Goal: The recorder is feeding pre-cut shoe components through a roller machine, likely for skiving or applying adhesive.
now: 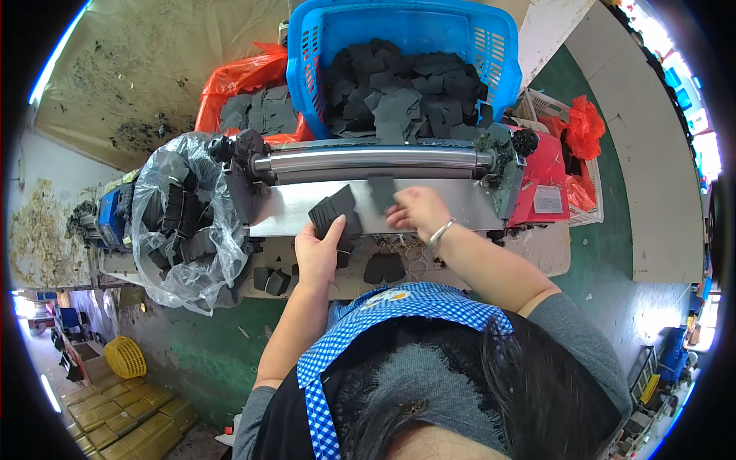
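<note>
A fanned stack of thin black pieces [336,210] is in my left hand [316,253], closed round its lower end with the thumb on top. My right hand [418,209], wearing a silver bangle, pinches the edge of a single dark flat piece [381,193]. That piece lies over the smooth metal plate [460,201], its far edge close to the roller. Across the machine runs the shiny metal roller [376,159], just beyond both hands. The fingers of my right hand are slightly blurred.
A blue basket [502,69] full of dark pieces stands behind the roller. Left of it is a red bag [222,92] with more pieces. A clear plastic bag [149,253] holds black bundles. Small black stacks [383,268] lie on the near ledge. The machine's red housing [546,172] is at right.
</note>
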`<state>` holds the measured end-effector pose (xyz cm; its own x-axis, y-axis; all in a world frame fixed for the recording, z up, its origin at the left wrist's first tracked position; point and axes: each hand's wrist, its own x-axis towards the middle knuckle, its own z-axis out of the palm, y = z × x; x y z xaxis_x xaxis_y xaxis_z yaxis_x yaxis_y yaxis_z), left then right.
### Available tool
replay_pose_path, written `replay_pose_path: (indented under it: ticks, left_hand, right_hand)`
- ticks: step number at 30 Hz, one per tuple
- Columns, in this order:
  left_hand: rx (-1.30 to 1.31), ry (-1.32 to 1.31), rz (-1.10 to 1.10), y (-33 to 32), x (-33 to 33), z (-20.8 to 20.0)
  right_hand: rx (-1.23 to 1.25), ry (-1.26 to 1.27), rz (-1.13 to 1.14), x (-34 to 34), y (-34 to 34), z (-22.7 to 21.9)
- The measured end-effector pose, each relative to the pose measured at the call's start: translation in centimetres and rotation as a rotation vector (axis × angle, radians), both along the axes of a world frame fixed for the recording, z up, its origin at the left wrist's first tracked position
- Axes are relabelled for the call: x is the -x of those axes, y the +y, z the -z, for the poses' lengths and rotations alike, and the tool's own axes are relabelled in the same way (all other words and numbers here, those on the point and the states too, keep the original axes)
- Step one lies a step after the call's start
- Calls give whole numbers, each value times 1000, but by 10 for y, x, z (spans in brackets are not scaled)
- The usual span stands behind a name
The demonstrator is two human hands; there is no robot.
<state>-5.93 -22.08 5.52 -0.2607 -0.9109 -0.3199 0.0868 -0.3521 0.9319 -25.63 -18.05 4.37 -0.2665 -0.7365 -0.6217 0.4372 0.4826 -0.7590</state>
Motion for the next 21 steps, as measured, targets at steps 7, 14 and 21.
replay_pose_path:
  ticks: [7,14,21]
  left_hand:
    - [4,29,39,8,16,-1]
    - [73,-49,-23,0,12,-1]
    - [-22,25,13,8,20,-4]
  right_hand:
    - [473,559,-402,-36,16,-4]
    - [27,-15,84,7,-3,0]
    - [383,385,-439,-35,11,-5]
